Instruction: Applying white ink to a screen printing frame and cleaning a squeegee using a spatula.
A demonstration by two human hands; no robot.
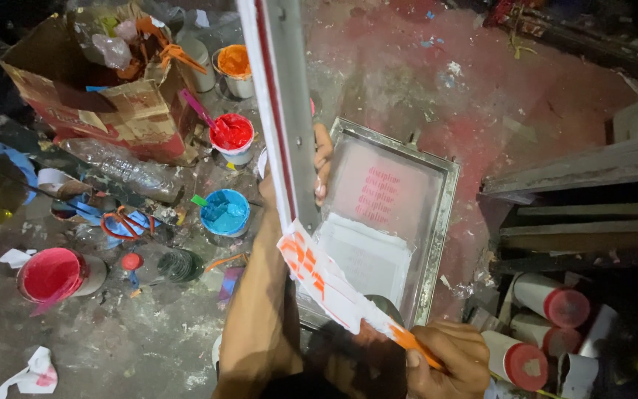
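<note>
My left hand (pixel 317 171) grips the edge of a tall metal screen-printing frame (pixel 283 96) that stands upright on its side. My right hand (pixel 448 360) holds an orange-handled scraper (pixel 415 345) against a strip of white tape smeared with orange ink (pixel 323 277) at the lower end of that frame. Behind it on the floor lies a second metal-framed screen (pixel 437 222), its mesh showing a faint red printed pattern and a white patch.
Open pots of ink stand on the dirty floor at left: red (pixel 232 133), blue (pixel 225 212), orange (pixel 234 63), pink-red (pixel 53 275). A torn cardboard box (pixel 112 103) of rubbish sits at back left. Red-capped white cans (pixel 551 299) lie at lower right beside a metal shelf (pixel 585 170).
</note>
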